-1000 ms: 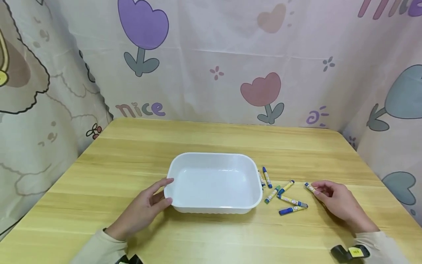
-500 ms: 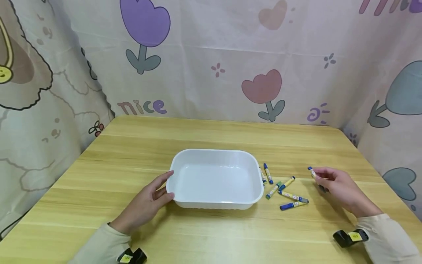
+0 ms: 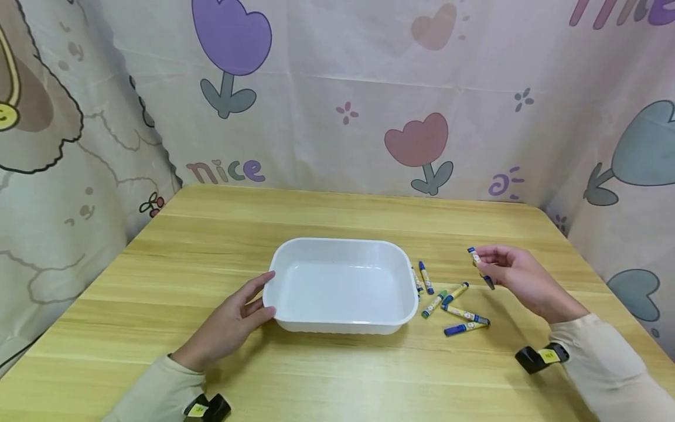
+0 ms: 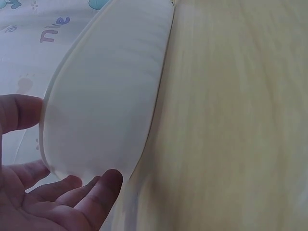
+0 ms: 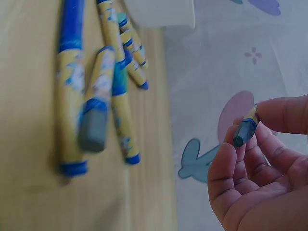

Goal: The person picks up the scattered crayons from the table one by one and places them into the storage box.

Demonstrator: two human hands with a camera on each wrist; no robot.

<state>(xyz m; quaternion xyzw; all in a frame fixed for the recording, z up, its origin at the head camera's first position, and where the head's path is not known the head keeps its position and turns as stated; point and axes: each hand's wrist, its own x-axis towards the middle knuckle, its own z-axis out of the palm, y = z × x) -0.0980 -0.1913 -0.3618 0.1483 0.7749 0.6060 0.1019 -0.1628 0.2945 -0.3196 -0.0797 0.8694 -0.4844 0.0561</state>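
Note:
A white rectangular tray (image 3: 337, 328) sits at the middle of the wooden table, its inside bare. My left hand (image 3: 227, 328) holds its left end, thumb and fingers spread round the rim and corner; in the left wrist view the fingertips (image 4: 113, 179) lie against the outer wall. Right of the tray, my right hand (image 3: 519, 281) pinches a crayon (image 3: 476, 257) above the table. Its dark grey-green tip (image 5: 243, 134) shows in the right wrist view, below the thumb. Several crayons in yellow wrappers lie scattered between tray and hand, among them a blue crayon (image 3: 456, 330) and a grey crayon (image 3: 464, 314).
A green crayon (image 3: 434, 305) and a dark blue crayon (image 3: 426, 278) lie close by the tray's right side, where one more is partly hidden by the rim. A printed cloth (image 3: 316, 117) hangs behind the table (image 3: 221, 217) and along both sides.
My right hand has lifted the pinched crayon off the table and moved it up and a little left, toward the tray. The left hand stays at the tray's end.

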